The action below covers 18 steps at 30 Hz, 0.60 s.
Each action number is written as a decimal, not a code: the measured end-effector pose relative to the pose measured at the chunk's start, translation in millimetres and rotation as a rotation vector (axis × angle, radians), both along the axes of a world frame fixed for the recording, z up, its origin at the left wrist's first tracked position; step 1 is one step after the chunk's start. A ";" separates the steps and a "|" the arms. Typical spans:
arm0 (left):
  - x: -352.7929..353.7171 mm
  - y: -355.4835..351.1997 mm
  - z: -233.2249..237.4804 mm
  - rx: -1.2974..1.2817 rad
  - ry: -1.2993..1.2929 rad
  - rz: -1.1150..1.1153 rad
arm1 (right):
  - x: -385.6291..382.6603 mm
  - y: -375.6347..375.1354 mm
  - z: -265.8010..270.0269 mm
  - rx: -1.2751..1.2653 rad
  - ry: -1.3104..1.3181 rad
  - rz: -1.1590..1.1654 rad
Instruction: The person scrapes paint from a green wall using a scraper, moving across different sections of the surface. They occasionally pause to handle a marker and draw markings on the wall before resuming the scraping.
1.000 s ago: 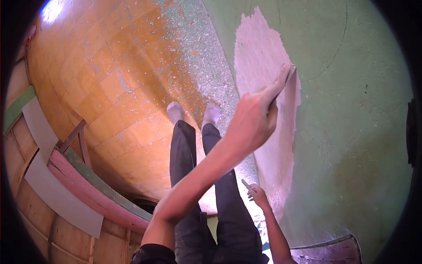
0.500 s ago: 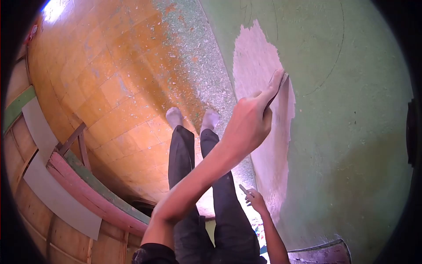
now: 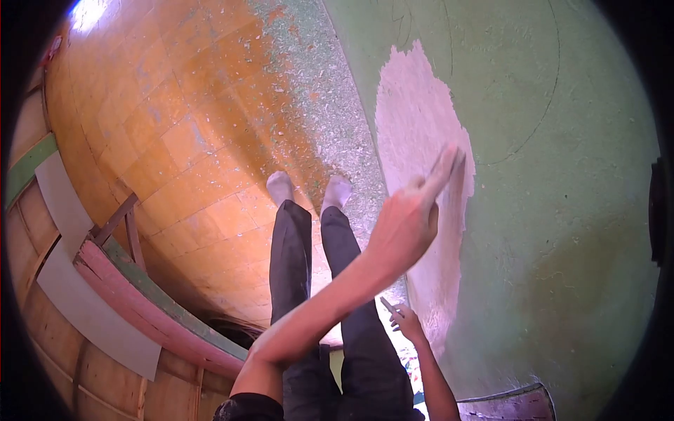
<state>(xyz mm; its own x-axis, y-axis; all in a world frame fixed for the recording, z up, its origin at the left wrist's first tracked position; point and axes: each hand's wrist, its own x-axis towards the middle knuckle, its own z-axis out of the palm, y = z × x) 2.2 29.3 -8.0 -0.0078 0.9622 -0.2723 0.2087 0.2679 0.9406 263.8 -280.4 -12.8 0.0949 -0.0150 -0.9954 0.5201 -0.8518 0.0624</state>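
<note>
My left hand (image 3: 407, 228) reaches across my body to the green wall (image 3: 547, 210). Its fingers are closed round a thin flat scraper (image 3: 458, 163), mostly hidden along the stretched index finger, with its tip over the right part of a pale bare patch (image 3: 414, 91). The patch is long with ragged edges where green paint is off. Lower down, beside my right thigh, my right hand (image 3: 408, 327) is closed on a short, thin grey stick-like piece (image 3: 387, 306), which points up and left.
Green paint chips (image 3: 330, 112) lie along the foot of the wall on the orange tiled floor (image 3: 203, 147). My socked feet (image 3: 279, 186) stand near them. At left is a pink and green wooden beam (image 3: 140, 295) with wooden panels behind. A pink curved edge (image 3: 512, 405) shows at bottom right.
My left hand has moved down along the bare patch with the scraper, toward my body. My right hand has hardly moved. The view has shifted slightly.
</note>
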 end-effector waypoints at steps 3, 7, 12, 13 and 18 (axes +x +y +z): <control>-22.4 45.0 -5.9 0.064 0.022 0.089 | 1.5 -6.1 -4.8 0.036 0.003 -0.016; 0.6 6.8 8.4 0.018 -0.067 0.055 | -0.8 -4.7 -2.1 0.030 0.010 -0.016; -23.8 59.9 -11.5 0.046 0.052 0.116 | -1.1 -5.9 -4.8 0.006 0.001 -0.008; -22.4 57.1 -7.9 0.029 0.034 0.118 | -0.1 -7.1 -3.9 0.037 -0.010 -0.031; -3.3 23.7 -9.4 0.088 -0.060 0.106 | -0.5 -0.4 -3.1 0.014 0.005 0.024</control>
<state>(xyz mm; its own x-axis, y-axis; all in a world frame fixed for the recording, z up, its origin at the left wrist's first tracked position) -1.0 53.0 -17.4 -0.0971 0.9770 -0.1900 0.1265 0.2015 0.9713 263.3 -280.8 -15.8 0.0904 0.0015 -0.9959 0.5407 -0.8398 0.0478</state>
